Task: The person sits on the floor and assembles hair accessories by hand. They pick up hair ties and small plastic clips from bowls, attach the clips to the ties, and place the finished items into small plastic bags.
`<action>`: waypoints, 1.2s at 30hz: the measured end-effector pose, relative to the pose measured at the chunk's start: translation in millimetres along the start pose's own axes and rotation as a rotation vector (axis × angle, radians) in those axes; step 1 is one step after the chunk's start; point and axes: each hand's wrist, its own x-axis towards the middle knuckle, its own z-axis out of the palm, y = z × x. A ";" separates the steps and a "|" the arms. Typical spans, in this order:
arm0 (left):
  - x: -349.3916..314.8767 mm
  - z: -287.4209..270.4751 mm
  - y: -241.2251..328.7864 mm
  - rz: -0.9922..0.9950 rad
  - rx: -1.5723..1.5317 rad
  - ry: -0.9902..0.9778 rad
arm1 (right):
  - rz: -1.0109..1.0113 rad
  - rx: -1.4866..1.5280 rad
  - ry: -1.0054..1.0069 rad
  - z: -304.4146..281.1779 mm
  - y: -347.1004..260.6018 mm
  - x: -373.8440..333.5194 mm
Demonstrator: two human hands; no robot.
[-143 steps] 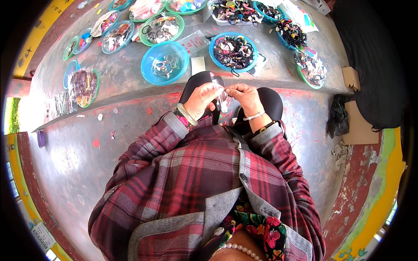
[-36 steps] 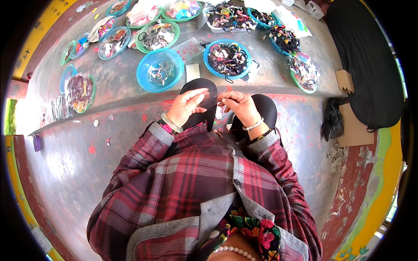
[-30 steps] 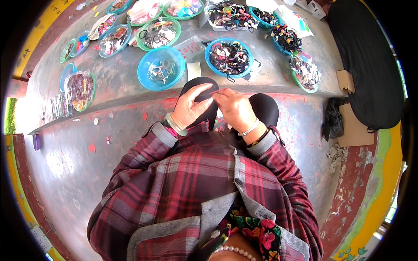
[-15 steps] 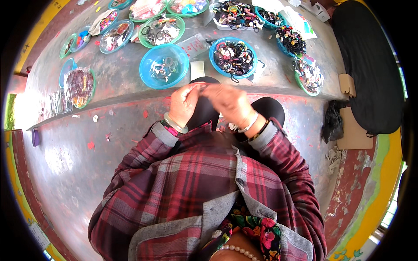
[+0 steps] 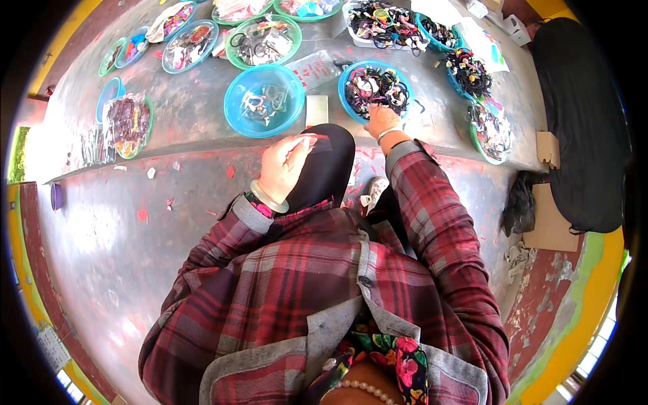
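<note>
My left hand (image 5: 281, 167) is closed in a pinch above my left knee. Between its thumb and fingers is a small clear plastic bag (image 5: 322, 143) with a red edge. My right hand (image 5: 383, 120) reaches over the near rim of a blue basket (image 5: 341, 93), its fingertips down among dark hair ties (image 5: 393, 88) with pale and coloured trims. Those fingertips are hidden, so their grip is unclear. Left of this basket stands a wider blue bowl (image 5: 231, 101) with a few small accessories (image 5: 264, 106) inside.
A white card or box (image 5: 316, 110) lies between the two blue containers. Behind is a printed clear bag (image 5: 314, 68). More baskets surround them, including a green one (image 5: 294, 50) and a white tub (image 5: 351, 28). A cardboard box (image 5: 548, 150) and black bag (image 5: 520, 202) are at the right.
My right hand has left my left hand and moved forward and right to the blue basket. My left hand stays near my knee, the small plastic bag now showing. My right knee has shifted away.
</note>
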 end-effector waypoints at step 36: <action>-12.1 5.0 22.4 -0.059 -0.038 -0.139 | -0.237 2.032 -0.186 -78.9 27.3 -67.9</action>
